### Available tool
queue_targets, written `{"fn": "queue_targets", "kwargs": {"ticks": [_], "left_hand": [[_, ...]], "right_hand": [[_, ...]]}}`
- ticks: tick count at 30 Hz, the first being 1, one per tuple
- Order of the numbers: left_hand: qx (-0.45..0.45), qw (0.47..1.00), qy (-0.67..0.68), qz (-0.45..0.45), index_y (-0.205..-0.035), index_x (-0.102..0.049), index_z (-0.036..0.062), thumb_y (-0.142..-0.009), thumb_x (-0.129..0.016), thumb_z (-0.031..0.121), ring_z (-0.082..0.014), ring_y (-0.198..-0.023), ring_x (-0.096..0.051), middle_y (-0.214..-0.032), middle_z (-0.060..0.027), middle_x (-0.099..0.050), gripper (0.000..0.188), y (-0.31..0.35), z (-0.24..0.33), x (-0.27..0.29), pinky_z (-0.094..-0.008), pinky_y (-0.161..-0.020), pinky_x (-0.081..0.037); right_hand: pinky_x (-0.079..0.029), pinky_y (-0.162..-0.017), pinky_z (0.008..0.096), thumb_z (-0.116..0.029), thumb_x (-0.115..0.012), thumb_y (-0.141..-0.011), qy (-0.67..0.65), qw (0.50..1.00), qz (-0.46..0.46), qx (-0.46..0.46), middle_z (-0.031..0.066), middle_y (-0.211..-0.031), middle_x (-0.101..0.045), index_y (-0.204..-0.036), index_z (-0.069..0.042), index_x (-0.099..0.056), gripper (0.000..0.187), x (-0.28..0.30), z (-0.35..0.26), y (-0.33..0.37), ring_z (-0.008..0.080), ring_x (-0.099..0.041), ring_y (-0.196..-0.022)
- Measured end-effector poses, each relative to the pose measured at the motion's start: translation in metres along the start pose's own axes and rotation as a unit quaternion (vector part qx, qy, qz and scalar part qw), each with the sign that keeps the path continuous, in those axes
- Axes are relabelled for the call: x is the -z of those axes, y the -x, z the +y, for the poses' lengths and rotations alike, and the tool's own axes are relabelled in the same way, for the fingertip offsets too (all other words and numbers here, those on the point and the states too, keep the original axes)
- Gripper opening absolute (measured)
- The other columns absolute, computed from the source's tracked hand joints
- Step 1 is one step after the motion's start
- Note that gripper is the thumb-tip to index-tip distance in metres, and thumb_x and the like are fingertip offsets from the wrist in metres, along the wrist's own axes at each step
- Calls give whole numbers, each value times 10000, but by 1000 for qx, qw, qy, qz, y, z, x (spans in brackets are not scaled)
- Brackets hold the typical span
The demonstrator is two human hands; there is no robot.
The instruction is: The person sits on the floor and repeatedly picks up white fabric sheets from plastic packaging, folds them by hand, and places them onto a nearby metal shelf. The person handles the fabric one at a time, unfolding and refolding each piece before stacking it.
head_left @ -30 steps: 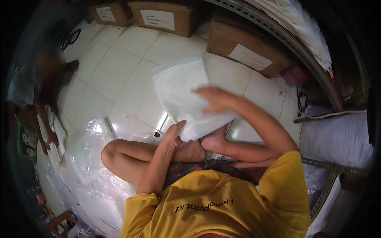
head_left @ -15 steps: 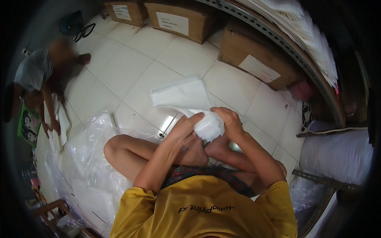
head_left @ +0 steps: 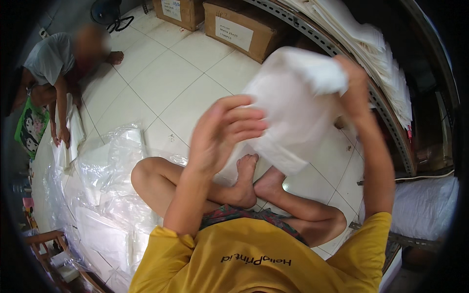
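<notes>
My right hand (head_left: 354, 87) is raised at the upper right, closed on the bunched end of a bundle of thin, white sheets (head_left: 288, 117). The bundle hangs down and leftward from it, blurred by motion and partly see-through; whether it is plastic or paper I cannot tell. Left of the bundle, my left hand (head_left: 220, 132) is up with its fingers stretched out and slightly apart, holding nothing. Its fingertips come close to the bundle's left edge; contact is unclear. Below both hands are my crossed legs and bare feet (head_left: 244, 183).
Clear plastic wrap (head_left: 117, 195) with white sheets lies on the tiled floor to my left. Another person (head_left: 51, 61) crouches at the far left, hands on white material (head_left: 73, 132). Cardboard boxes (head_left: 242, 31) line the back, beside a metal shelf (head_left: 391, 110) loaded with white stacks.
My right hand has lifted the white bundle up and to the right, and the sheets have spread out. My left hand has let go and risen to the left, fingers opened.
</notes>
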State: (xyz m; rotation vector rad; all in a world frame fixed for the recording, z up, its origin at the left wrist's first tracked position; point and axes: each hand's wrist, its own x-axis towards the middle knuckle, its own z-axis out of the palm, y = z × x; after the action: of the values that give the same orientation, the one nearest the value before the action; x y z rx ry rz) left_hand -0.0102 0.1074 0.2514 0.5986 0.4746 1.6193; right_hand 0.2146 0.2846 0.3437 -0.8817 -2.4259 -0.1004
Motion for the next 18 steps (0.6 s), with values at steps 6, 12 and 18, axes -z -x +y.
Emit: {"fn": "queue_targets", "kwargs": {"ticks": [6, 12, 18], "left_hand": [[-102, 937, -11, 333, -1163, -538, 14, -1014, -441, 360, -203, -971, -602, -1012, -98, -637, 389, 63, -44, 106, -361, -916, -469], [-192, 912, -236, 275, -1245, -499, 34, -999, -420, 417, -251, -1289, -447, -1295, -132, -532, 462, 78, -25, 96, -414, -1132, -280], [-40, 915, -399, 46, -1484, -234, -49, -922, -488, 499, -318, -1462, -180, -1552, -216, -232, 824, 62, -7, 57, -431, -1185, -132]], "right_hand": [[-519, -832, 351, -78, -506, -902, -98, 991, -15, 87, 128, -1013, -651, -1102, -26, -608, 231, -13, -55, 103, 232, -652, -917], [-509, -895, 386, -127, -425, -970, -57, 965, -209, 148, 88, -932, -701, -1085, -62, -632, 246, -78, -36, 107, 248, -681, -913], [-500, -804, 367, -99, -532, -864, -4, 977, -212, 32, 127, -871, -676, -957, -45, -635, 150, -50, -24, 124, 293, -662, -871]]}}
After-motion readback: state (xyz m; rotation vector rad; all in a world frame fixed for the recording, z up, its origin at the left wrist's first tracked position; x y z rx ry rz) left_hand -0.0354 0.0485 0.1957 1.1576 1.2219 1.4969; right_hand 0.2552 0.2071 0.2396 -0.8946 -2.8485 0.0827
